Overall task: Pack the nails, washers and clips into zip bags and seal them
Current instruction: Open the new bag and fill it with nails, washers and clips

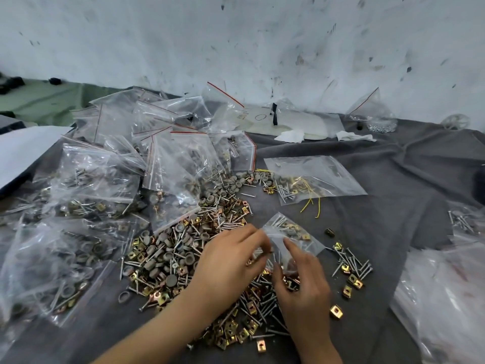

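Observation:
A small clear zip bag (290, 233) with nails, a washer and brass clips inside lies tilted in the middle of the grey cloth. My left hand (231, 261) pinches its near left edge. My right hand (301, 279) pinches the bag's near end from the right, index finger stretched along the plastic. Under and around both hands spreads a loose heap of steel nails (262, 306), round grey washers (162, 256) and square brass clips (231, 334).
A large pile of filled zip bags (110, 179) covers the left. Another clear bag (312, 177) with nails and yellow wire lies behind the heap. Plastic sheeting (446, 298) sits at the right edge. White paper and tissues lie by the stained wall.

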Tool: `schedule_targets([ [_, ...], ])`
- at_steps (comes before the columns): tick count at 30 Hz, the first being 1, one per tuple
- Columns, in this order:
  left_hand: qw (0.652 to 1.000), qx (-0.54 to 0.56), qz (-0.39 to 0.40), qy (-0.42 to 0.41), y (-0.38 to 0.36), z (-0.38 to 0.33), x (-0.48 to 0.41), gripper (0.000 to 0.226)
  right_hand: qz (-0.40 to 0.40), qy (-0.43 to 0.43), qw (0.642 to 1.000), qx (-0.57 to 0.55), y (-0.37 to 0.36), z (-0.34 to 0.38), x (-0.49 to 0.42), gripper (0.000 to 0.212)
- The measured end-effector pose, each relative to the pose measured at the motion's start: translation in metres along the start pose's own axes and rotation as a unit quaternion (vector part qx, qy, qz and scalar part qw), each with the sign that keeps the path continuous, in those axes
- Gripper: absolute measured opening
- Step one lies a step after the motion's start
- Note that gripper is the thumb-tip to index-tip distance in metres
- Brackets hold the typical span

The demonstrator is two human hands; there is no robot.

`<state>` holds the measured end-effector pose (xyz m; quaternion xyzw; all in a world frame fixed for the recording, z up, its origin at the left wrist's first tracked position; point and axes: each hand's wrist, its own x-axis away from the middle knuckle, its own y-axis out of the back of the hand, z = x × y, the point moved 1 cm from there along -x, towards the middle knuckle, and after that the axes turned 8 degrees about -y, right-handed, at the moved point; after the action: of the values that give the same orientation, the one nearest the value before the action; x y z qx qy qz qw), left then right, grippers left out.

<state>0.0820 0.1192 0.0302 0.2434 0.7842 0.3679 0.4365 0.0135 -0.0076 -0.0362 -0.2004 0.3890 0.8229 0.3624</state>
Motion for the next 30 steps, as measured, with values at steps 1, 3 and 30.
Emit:
schedule_targets([
  [1,1.0,-0.014,-0.009,-0.007,-0.004,0.001,0.001,0.013,-0.002,-0.002,1.0,-0.004,0.0,0.0,0.0,0.04],
  [3,1.0,0.01,-0.026,0.01,-0.007,0.005,0.002,0.016,-0.007,-0.013,1.0,-0.016,0.0,-0.001,0.0,0.04],
  [30,0.964,-0.098,0.183,0.165,0.015,0.072,0.009,0.018,0.049,0.009,0.997,-0.055,-0.001,-0.007,0.002,0.023],
])
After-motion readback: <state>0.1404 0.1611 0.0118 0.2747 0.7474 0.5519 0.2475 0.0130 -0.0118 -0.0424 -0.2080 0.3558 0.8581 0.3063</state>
